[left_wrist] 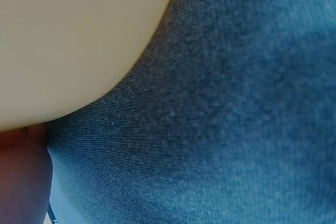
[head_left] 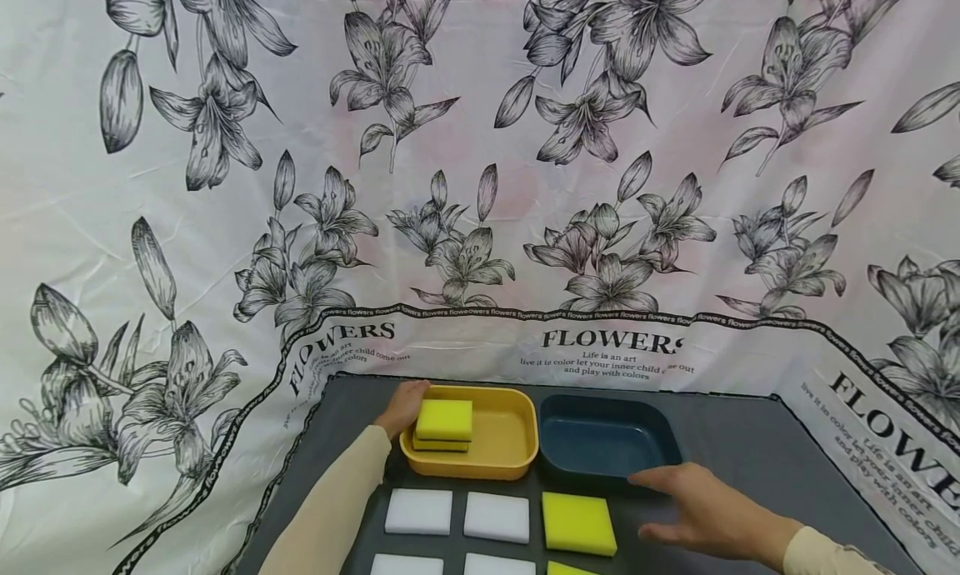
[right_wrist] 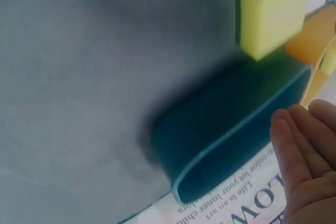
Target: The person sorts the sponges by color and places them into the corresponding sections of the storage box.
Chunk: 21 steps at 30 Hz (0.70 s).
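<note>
At the back left, my left hand (head_left: pixel 403 405) rests against the outer left corner of a yellow tray (head_left: pixel 504 470). Its fingertips are mostly hidden, so their hold on the rim cannot be made out. Inside that tray, a yellow sponge (head_left: pixel 444 420) lies on top of another at the left end. My right hand (head_left: pixel 701 504) hovers with thumb and forefinger apart near the front right corner of a dark blue tray (head_left: pixel 611 473). In the right wrist view, straight fingers (right_wrist: pixel 286 150) appear beside the blue rim. A smooth pale surface (left_wrist: pixel 68 40) covers much of the left wrist view.
White sponges (head_left: pixel 418 512) lie in rows in front of the yellow tray. Yellow sponges (head_left: pixel 578 523) lie to their right. Dark grey cloth (head_left: pixel 738 450) covers the table. A flower-printed curtain (head_left: pixel 480 175) hangs behind and along both sides.
</note>
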{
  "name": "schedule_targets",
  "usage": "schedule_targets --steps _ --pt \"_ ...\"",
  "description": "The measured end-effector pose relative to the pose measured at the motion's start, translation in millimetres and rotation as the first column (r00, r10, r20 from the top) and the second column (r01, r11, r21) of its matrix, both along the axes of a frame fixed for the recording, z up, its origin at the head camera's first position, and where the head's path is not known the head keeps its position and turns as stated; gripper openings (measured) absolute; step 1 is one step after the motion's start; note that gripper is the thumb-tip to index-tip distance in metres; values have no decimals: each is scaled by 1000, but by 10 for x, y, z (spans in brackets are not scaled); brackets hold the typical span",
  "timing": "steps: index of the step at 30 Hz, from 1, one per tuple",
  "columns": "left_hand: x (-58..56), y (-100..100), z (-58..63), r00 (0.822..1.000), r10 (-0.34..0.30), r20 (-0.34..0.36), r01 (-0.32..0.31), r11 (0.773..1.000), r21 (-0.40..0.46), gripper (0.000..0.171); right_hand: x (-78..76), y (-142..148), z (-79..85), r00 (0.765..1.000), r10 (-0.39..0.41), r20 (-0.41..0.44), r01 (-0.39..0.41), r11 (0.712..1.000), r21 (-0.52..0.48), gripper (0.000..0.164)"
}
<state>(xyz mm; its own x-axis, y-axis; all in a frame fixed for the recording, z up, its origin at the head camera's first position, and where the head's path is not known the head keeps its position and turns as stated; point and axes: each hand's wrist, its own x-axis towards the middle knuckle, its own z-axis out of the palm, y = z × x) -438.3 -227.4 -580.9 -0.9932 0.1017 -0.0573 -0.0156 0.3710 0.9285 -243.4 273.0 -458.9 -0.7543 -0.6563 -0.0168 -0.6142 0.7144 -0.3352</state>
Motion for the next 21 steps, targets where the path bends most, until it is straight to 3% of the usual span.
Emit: schedule_targets --steps 1,2,5,8,10,13,16,17,21 --pt "38 27 78 1000 21 22 -20 1000 -5 46 19 8 -29 1000 15 21 -15 1000 -8 69" --pt "26 28 55 999 30 25 -30 1000 8 46 38 17 -62 998 36 41 -35 999 -23 66" --pt "-111 -20 -117 998 42 39 -44 999 31 47 101 50 -181 987 71 144 -62 996 -64 62" --pt "-203 -50 -244 999 38 39 -39 999 33 50 150 83 -333 972 134 192 -116 988 -103 56" --pt "-196 -50 -238 998 39 44 -40 999 28 50 175 93 -434 962 191 194 -166 977 -136 51" --pt "-91 -15 -93 998 43 45 -43 999 17 49 217 64 -574 937 259 235 -202 949 -243 36" --pt "1 10 34 999 41 32 -40 999 -5 48 276 8 -689 920 257 296 -156 932 -326 27" --pt "-10 2 22 999 38 30 -38 999 -4 48 292 -6 -725 919 238 315 -127 933 -336 26" --pt "-71 -24 -55 998 47 32 -46 999 -11 48 351 -60 -841 947 132 293 -53 963 -264 30"
